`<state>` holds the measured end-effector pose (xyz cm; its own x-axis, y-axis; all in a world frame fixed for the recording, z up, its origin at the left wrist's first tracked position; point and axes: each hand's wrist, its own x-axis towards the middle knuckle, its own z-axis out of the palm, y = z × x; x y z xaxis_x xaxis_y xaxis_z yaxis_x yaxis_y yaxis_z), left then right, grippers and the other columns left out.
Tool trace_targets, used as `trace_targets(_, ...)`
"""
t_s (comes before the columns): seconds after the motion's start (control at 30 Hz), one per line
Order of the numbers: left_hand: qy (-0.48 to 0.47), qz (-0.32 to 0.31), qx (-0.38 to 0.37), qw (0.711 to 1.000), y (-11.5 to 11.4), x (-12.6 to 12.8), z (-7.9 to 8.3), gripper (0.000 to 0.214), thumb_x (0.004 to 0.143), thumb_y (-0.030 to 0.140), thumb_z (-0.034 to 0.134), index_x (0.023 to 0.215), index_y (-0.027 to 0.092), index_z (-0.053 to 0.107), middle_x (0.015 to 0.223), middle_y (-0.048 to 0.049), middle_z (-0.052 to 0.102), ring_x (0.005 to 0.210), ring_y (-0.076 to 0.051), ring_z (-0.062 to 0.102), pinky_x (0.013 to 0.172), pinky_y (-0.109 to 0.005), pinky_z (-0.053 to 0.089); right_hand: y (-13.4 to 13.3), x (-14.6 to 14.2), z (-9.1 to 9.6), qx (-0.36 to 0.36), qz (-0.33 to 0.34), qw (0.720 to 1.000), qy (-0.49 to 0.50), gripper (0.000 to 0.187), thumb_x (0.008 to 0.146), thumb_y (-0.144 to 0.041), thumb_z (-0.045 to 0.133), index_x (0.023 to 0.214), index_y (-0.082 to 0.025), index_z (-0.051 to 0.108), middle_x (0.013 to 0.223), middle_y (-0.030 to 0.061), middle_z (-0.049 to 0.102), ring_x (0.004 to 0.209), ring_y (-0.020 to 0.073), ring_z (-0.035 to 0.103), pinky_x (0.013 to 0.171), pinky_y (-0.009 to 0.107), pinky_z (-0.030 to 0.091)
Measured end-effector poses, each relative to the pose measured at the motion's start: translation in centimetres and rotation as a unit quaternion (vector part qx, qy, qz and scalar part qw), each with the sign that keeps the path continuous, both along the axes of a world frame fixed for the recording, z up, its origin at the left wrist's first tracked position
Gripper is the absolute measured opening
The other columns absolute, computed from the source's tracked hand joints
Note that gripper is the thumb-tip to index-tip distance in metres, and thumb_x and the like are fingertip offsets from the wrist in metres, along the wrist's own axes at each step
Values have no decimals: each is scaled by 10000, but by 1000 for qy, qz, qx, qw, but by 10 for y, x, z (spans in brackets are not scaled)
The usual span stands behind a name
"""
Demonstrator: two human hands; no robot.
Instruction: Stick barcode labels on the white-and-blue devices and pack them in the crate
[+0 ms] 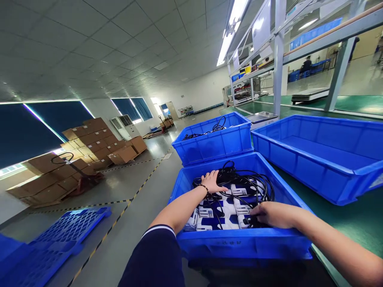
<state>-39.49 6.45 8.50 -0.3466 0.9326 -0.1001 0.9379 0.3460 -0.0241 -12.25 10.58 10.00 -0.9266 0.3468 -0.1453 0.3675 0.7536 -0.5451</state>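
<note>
Both hands reach into a blue plastic bin (239,241) right in front of me. Inside lie several white and dark-blue plastic devices (230,209) in rows, with a tangle of black cables (251,177) over them. My left hand (212,183), with a beaded bracelet at the wrist, rests on the cables at the bin's left side, fingers spread. Near the right front corner, my right hand (266,214) has its fingers closed around a black cable end (247,221). Its fingertips are partly hidden.
Behind stands a second blue bin (215,147) with black cables in it. A wide blue bin (305,159) sits at right on the green surface, beside a metal frame (279,59). At left are a blue pallet (68,231), a pallet jack (83,181) and stacked cartons (89,139).
</note>
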Motion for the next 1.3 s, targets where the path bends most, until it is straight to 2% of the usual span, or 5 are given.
trace_targets(0.17,-31,3,-30,999,14,-2,8,865,655,839,206,1377,362,188,1414,-85,345,1238,-349,382,986,-552,277,4,47,-4,113,-109,982,106,424,865,-321,301,1070,-170,641,1020,100,651,885,220,623,779,328,482)
trace_targets(0.57,60,5,8,998,15,36,-3,1019,601,788,445,1414,299,76,1385,-154,335,1242,-388,332,1014,-598,167,-53,109,-44,325,-197,853,357,277,856,-327,443,1041,-211,614,1123,110,582,982,224,598,795,349,524)
trace_targets(0.8,64,4,18,998,29,58,45,843,680,685,473,1347,188,339,1291,-187,487,1196,-388,430,954,-594,313,-81,164,-92,314,-252,873,275,304,831,-370,480,1050,-220,628,1079,113,615,918,210,631,760,324,542)
trace_targets(1.03,59,-269,173,946,50,226,100,571,853,505,370,1354,237,310,1473,-69,247,1383,-287,99,1100,-525,125,-131,175,-81,130,-277,946,108,327,747,-199,534,1059,-158,624,1126,137,586,1034,250,554,905,392,440)
trace_targets(1.3,5,-679,223,699,-13,430,71,584,765,517,547,1274,250,447,1464,-91,271,1376,-348,75,1078,-612,56,-160,225,-72,179,-412,886,118,334,728,-226,566,1053,-173,628,1094,104,603,991,224,557,884,352,442)
